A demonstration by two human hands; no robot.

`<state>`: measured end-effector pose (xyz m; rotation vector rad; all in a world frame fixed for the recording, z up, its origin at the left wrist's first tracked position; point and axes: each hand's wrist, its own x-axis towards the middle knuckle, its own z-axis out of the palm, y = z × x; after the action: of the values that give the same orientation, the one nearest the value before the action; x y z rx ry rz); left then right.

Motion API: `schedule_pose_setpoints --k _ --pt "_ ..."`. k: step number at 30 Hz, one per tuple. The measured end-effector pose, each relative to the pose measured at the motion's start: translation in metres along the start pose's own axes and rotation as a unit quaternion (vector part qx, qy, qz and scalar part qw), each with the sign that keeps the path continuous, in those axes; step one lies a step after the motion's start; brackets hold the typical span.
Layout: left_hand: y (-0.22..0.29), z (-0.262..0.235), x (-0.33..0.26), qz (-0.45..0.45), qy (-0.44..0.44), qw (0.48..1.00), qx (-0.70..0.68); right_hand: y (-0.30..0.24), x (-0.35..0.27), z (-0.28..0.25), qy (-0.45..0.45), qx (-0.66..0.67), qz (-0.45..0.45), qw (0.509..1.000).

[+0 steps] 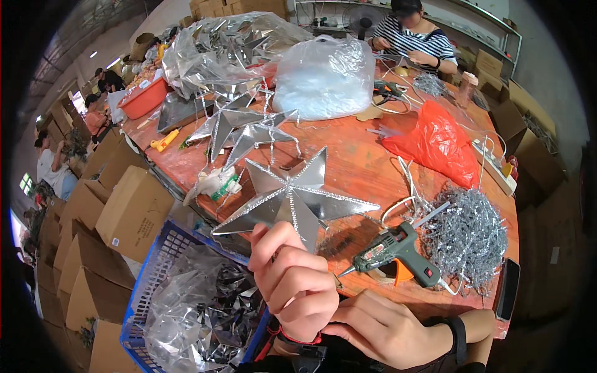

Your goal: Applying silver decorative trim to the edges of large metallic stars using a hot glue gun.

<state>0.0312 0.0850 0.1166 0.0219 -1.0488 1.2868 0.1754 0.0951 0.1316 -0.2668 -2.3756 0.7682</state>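
Observation:
My left hand [293,283] is raised at the table's near edge with its fingers curled in. It covers the lower point of a silver star with a beaded trim [290,184]; I cannot tell whether it grips the star. Beside its wrist, which wears a red string, my right hand [388,329] is bent with fingertips pressed together near the cuff. What either hand holds is hidden. Just beyond the right hand lies a green glue gun [398,255] with an orange trigger, and right of that a heap of silver tinsel [466,239].
A blue basket [134,311] of bagged silver pieces stands at lower left. More stars [239,127], a yellow-handled cutter [164,140], a red bag [432,140], a clear bag [323,81] and a power strip [494,165] lie on the table. A person [413,40] works across it.

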Motion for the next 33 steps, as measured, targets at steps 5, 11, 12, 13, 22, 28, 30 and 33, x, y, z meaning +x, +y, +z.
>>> schedule_pose_setpoints --k 5,11,12,13,22,28,30,33 --pt "0.001 0.000 0.000 0.004 0.011 1.000 0.011 -0.008 -0.002 0.004 0.006 -0.077 -0.008 0.997" --pt "0.006 -0.004 -0.001 0.019 0.022 0.999 0.017 -0.007 -0.005 -0.001 -0.009 -0.176 -0.071 0.982" --pt "0.006 -0.003 -0.001 0.018 0.022 0.999 0.018 -0.010 -0.002 -0.004 -0.041 -0.179 -0.064 0.981" --pt "0.006 -0.003 -0.002 0.019 0.022 0.999 0.019 -0.007 -0.004 0.000 -0.042 -0.178 -0.065 0.981" --pt "0.008 -0.003 0.000 0.036 0.025 0.999 0.024 0.003 -0.004 0.005 -0.009 -0.129 -0.071 0.989" --pt "0.014 0.002 -0.001 0.044 0.020 0.999 0.017 -0.001 -0.004 -0.001 -0.157 0.033 -0.084 0.984" --pt "0.017 0.006 -0.006 0.033 0.030 0.999 0.021 -0.010 -0.001 -0.009 -0.203 0.031 -0.108 0.973" --pt "0.015 0.004 -0.005 0.040 0.025 0.998 0.043 -0.022 -0.006 -0.022 -0.232 0.059 -0.108 0.965"
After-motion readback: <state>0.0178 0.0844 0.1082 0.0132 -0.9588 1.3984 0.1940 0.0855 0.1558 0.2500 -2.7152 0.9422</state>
